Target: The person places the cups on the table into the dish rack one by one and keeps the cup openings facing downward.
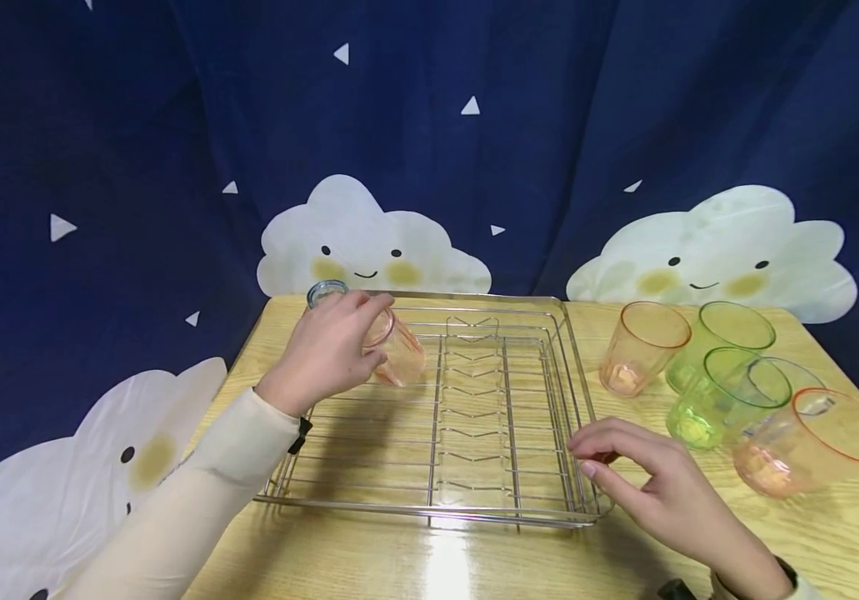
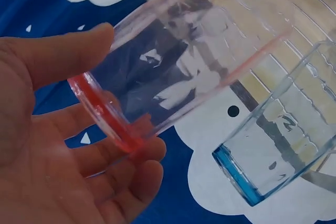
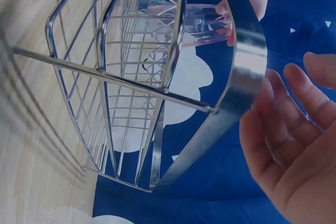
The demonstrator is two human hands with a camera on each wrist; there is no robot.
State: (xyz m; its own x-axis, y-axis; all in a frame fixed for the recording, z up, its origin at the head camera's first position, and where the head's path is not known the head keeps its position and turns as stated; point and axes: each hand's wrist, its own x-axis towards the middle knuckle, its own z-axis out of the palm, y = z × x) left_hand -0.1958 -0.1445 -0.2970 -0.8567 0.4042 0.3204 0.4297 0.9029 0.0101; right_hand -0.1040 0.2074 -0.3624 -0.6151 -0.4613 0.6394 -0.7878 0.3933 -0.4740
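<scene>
My left hand (image 1: 324, 350) holds a clear pink tumbler (image 1: 405, 358) by its base end, with thumb and fingers around it. The tumbler is tilted, its base up and its mouth toward the wire dish rack (image 1: 474, 508). Beside it, a clear tumbler with a blue base (image 2: 278, 140) stands base up at the rack's back left; in the head view the left hand partly covers it. At the rack's front right corner is my right hand (image 1: 661, 483), fingers loosely bent and holding nothing. Its fingertips are close to the metal rim (image 3: 249, 61); whether they touch it I cannot tell.
Right of the rack, several clear tumblers stand mouth up on the wooden table (image 1: 339, 558): an orange one (image 1: 639, 350), green ones (image 1: 699, 417), a bluish one, and another orange one (image 1: 789, 467) nearest me. A dark blue curtain (image 1: 534, 150) hangs behind.
</scene>
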